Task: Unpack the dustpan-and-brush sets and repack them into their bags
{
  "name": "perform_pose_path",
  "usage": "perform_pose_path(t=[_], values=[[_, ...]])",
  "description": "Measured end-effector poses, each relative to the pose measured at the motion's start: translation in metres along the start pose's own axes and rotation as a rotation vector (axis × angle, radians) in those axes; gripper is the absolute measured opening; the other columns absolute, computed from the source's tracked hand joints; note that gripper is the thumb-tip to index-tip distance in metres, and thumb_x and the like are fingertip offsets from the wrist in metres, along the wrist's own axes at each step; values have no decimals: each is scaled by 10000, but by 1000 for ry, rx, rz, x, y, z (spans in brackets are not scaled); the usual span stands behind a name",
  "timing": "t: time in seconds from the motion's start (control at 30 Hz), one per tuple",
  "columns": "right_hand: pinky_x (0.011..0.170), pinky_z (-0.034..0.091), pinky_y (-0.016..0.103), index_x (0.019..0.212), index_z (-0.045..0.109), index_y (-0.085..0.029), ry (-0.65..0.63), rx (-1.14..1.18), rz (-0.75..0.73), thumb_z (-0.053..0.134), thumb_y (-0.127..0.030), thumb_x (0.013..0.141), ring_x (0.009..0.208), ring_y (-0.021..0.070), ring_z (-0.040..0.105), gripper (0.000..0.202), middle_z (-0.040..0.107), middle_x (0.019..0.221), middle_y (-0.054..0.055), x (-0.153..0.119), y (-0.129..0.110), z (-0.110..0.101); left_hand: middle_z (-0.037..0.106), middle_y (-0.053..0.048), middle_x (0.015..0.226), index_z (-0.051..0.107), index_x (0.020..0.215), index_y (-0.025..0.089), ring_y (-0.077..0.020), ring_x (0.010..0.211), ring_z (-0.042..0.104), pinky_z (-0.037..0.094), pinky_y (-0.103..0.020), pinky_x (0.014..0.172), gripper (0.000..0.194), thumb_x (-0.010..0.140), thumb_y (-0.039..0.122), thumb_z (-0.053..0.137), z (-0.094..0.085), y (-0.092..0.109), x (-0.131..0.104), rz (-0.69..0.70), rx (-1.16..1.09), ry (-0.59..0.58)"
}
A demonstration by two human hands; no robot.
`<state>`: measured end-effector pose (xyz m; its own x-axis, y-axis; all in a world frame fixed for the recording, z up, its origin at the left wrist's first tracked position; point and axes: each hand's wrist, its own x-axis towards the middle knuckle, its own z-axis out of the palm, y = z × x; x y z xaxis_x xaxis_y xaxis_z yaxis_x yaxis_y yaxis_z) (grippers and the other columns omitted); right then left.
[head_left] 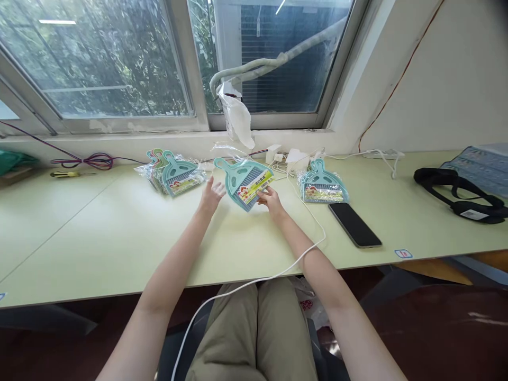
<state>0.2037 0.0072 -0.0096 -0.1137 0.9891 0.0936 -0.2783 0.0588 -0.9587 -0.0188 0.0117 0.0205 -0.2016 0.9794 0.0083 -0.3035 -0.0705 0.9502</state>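
Note:
My right hand (pixel 270 201) grips the lower right corner of a teal mini dustpan and brush set (pixel 240 180), raised and tilted above the table. A yellow-green printed label lies across its grey bristles, and clear film sticks up behind its handle. Just left of it, my left hand (pixel 212 194) is apart from the set, fingers spread, holding nothing. Farther left lies a pile of wrapped dustpan sets (pixel 178 174), teal in front with green and pink handles behind. On the right, another wrapped teal dustpan set (pixel 323 182) lies on the table.
A black phone (pixel 354 225) lies at right, with a black strapped headset (pixel 462 196) beyond it. A white cable (pixel 293 262) crosses over my right forearm. A screwdriver (pixel 65 173) and coiled wires (pixel 97 161) lie back left on the pale table (pixel 99 238), below the window.

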Motion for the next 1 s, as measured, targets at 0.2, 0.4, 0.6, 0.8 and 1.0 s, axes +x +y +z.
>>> perform_pose_path(t=[0.2, 0.4, 0.6, 0.8, 1.0], values=[[584, 537, 247, 945, 594, -201, 26, -8, -39, 808, -389, 616, 602, 119, 621, 435, 713, 749, 0, 2, 6, 6, 741, -54, 1020, 562, 1278, 191, -210, 957, 712, 578, -329, 858, 593, 741, 311, 784, 16, -22, -10, -71, -205, -235], [651, 578, 255, 943, 583, -199, 125, 22, -62, 772, -335, 690, 650, 113, 637, 343, 713, 817, 11, 2, 6, 6, 753, -99, 1024, 608, 1216, 147, -239, 997, 715, 583, -362, 885, 497, 792, 367, 746, 25, -41, -15, -230, -141, -363], [595, 558, 222, 930, 586, -189, 123, 33, -36, 737, -263, 692, 599, 96, 618, 291, 715, 789, 5, 3, 7, 8, 745, -77, 1063, 649, 1134, 164, -215, 1004, 703, 580, -328, 850, 406, 817, 413, 696, 23, -38, -13, -152, -130, -258], [592, 557, 240, 954, 591, -188, 78, 6, -82, 754, -302, 673, 597, 110, 626, 343, 716, 765, 2, 2, 4, 8, 731, -89, 1101, 632, 1153, 157, -207, 950, 708, 575, -300, 792, 548, 668, 315, 832, 30, -36, -25, -141, -60, -318], [616, 558, 250, 930, 589, -188, 164, 42, -59, 747, -300, 678, 616, 114, 637, 318, 726, 816, 24, -1, 5, 11, 725, -103, 1111, 646, 1135, 153, -194, 902, 713, 571, -283, 749, 528, 694, 392, 814, 29, -33, -28, -180, 36, -390]])
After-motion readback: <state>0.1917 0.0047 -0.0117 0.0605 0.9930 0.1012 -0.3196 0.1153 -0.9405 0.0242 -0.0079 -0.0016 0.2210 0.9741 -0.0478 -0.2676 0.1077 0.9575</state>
